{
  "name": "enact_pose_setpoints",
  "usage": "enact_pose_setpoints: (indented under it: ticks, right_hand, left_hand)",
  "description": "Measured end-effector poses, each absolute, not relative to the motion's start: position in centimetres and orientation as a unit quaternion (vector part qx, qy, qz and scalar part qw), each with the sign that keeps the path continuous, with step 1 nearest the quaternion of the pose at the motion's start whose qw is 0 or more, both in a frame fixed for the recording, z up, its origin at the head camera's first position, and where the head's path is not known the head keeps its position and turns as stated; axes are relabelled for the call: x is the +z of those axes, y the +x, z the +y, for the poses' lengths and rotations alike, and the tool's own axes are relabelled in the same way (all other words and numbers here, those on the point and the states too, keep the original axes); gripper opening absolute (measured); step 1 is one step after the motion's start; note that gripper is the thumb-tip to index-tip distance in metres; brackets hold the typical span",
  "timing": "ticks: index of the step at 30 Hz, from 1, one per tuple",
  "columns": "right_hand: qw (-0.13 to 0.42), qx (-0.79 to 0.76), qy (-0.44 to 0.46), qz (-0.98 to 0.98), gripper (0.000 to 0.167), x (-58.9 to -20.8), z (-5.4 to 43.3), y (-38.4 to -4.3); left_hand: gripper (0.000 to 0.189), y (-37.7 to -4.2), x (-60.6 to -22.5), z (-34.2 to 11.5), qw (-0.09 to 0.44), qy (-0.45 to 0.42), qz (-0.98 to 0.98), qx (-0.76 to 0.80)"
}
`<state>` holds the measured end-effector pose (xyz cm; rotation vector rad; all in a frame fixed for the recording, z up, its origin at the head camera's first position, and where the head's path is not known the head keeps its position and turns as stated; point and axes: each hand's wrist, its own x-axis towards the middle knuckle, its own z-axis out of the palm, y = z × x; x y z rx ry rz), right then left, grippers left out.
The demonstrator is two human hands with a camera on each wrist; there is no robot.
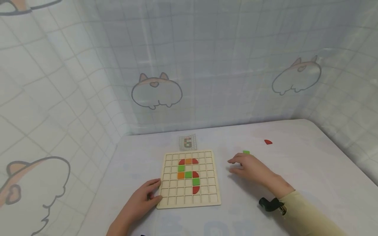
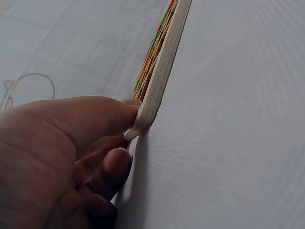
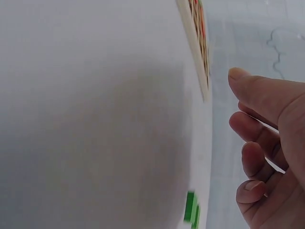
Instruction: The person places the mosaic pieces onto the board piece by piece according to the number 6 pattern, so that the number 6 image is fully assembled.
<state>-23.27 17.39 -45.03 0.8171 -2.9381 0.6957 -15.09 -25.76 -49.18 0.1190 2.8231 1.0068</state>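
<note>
A square pale wooden grid board (image 1: 174, 200) lies on the table with red, orange and green pieces set in its cells. My left hand (image 1: 145, 200) rests at the board's left edge, thumb at the near corner; in the left wrist view the thumb (image 2: 107, 116) touches the rim, other fingers loosely bent below. To the right of the board, my right hand (image 1: 246, 166) hovers over the table, holding nothing, its fingers loosely bent and thumb apart. Just beyond it lies a green square piece (image 1: 246, 152), partly hidden by the hand; the right wrist view shows green pieces (image 3: 190, 206) below the fingers.
A red quarter-round piece (image 1: 268, 142) lies farther back on the right. Behind the board is a small card (image 1: 187, 142) with a grid and a coloured figure. A pale cloth with printed animals (image 1: 157, 93) hangs around the white table (image 1: 136, 150).
</note>
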Motion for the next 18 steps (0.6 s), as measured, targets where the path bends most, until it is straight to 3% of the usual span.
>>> enact_pose_setpoints:
  ticks: [18]
  right_hand:
    - [0.017, 0.204, 0.236, -0.950, 0.037, -46.2, 21.7, -24.7]
  left_hand:
    - [0.062, -15.0, -49.5, -26.0, 0.063, 0.051, 0.938, 0.337]
